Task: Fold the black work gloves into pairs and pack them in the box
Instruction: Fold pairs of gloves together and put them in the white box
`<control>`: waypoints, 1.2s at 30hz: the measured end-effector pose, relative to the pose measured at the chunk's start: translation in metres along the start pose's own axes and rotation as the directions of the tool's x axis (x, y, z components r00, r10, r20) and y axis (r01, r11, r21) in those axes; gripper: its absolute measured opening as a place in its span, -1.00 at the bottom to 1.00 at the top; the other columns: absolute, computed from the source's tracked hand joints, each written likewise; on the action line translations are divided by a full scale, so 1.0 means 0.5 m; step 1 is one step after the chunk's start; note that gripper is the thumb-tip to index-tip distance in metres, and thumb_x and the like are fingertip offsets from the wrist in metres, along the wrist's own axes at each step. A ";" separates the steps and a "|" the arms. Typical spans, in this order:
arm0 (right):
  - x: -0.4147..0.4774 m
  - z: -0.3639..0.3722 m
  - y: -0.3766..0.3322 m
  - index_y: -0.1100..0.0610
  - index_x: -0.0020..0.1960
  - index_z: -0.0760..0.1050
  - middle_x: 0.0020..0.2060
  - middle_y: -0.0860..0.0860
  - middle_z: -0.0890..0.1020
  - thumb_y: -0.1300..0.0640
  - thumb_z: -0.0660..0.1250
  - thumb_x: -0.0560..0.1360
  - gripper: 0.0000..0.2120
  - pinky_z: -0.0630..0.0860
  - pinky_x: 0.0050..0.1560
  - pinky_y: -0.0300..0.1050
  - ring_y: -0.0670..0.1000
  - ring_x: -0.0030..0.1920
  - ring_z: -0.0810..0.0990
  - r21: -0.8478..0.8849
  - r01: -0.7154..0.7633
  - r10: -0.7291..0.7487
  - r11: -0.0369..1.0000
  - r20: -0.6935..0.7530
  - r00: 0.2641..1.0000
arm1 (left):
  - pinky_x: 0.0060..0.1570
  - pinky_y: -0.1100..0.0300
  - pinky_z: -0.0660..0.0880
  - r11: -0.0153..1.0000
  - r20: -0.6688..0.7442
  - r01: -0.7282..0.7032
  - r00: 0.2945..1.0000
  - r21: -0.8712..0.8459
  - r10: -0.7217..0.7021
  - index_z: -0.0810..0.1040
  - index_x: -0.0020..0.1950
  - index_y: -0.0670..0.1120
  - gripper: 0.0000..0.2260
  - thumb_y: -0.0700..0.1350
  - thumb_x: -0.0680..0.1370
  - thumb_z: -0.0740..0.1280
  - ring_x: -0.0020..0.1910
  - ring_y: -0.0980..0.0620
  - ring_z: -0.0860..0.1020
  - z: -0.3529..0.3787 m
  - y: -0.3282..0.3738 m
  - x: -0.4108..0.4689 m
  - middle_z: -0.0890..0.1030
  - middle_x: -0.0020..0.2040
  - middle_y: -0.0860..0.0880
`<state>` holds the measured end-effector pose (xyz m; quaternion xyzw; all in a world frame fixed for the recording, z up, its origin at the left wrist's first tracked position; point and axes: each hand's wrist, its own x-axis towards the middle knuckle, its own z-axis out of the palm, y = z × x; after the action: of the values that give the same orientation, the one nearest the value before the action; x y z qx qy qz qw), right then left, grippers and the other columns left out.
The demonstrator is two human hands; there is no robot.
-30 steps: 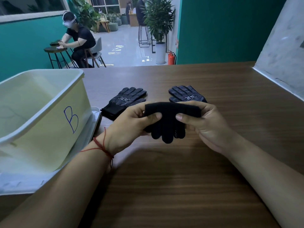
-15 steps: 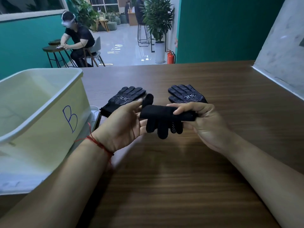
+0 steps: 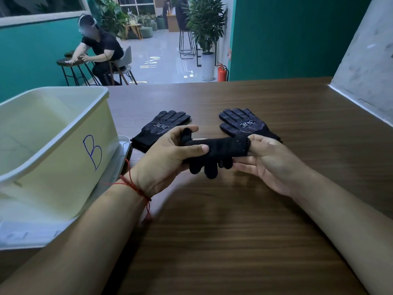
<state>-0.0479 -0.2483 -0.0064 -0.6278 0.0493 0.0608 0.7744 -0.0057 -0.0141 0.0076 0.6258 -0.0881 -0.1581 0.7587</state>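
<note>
Head view. At the left edge of the frame stands the cream plastic box (image 3: 70,167), open-topped, with a blue letter B (image 3: 92,152) on its near wall. It rests on a pale lid (image 3: 25,233).

Just right of the box, in the centre left, a stack of black dotted work gloves (image 3: 163,126) lies palm-up on the wooden table (image 3: 234,231).

My left hand (image 3: 163,158), with a red string bracelet (image 3: 136,188) at the wrist, grasps the left end of a folded pair of black gloves (image 3: 219,150). The thumb lies over the top and the fingers curl behind. The pair is held level above the table at the centre of the frame, its fingertips hanging down, apart from the box.

My right hand (image 3: 270,158) is relaxed at the pair's right end. The fingers lie nearly straight beneath it and the thumb touches its upper edge.

Behind that hand, in the centre right, a single dotted glove (image 3: 244,122) lies palm-up on the table.

In the upper left of the frame a person sits at a small round table (image 3: 68,62). At the upper centre stand a potted plant (image 3: 206,28) and a red fire extinguisher (image 3: 221,72).
</note>
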 end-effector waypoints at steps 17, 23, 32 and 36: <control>-0.014 0.031 0.000 0.23 0.12 0.50 0.00 0.26 0.70 0.41 0.47 0.54 -0.76 0.72 -0.09 0.05 0.21 -0.01 0.73 0.029 0.255 -0.253 0.967 -0.055 0.966 | -0.20 0.10 0.61 0.996 -0.013 -0.082 0.997 0.041 0.083 0.54 0.33 -0.21 -0.61 -0.32 0.52 0.50 -0.16 -0.10 0.66 -0.006 -0.003 0.005 0.64 -0.02 -0.12; -0.014 0.030 0.002 0.20 0.08 0.51 -0.01 0.25 0.68 0.42 0.46 0.54 -0.78 0.73 -0.01 0.15 0.24 0.01 0.71 0.029 0.345 -0.340 0.938 -0.108 0.934 | 0.03 0.01 0.68 0.995 0.082 -0.044 0.996 0.091 0.036 0.57 0.27 -0.26 -0.70 -0.24 0.57 0.49 -0.10 0.00 0.65 0.004 -0.010 -0.006 0.62 -0.04 -0.12; -0.035 0.068 0.002 0.30 0.16 0.53 0.06 0.39 0.69 0.40 0.45 0.57 -0.80 0.71 -0.06 0.03 0.28 0.00 0.74 0.012 0.435 -0.431 0.900 -0.124 0.894 | 0.10 -0.30 0.61 0.903 -0.041 -0.299 0.944 0.308 0.326 0.63 0.16 -0.26 -0.85 -0.27 0.60 0.46 -0.13 -0.09 0.60 0.017 0.018 -0.037 0.62 -0.10 -0.21; -0.053 0.098 -0.014 0.28 0.21 0.51 0.02 0.30 0.69 0.42 0.42 0.59 -0.77 0.71 -0.07 0.00 0.23 0.01 0.72 0.035 0.443 -0.438 0.896 -0.105 0.893 | -0.04 -0.12 0.63 0.802 -0.054 -0.361 0.898 0.476 0.436 0.67 0.16 -0.09 -0.83 -0.27 0.61 0.41 -0.18 -0.05 0.60 0.016 0.056 -0.083 0.68 -0.01 -0.22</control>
<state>-0.0729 -0.2023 0.0145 -0.6020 -0.0557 -0.1474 0.7828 -0.0436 -0.0025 0.0394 0.7632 -0.1908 0.0816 0.6119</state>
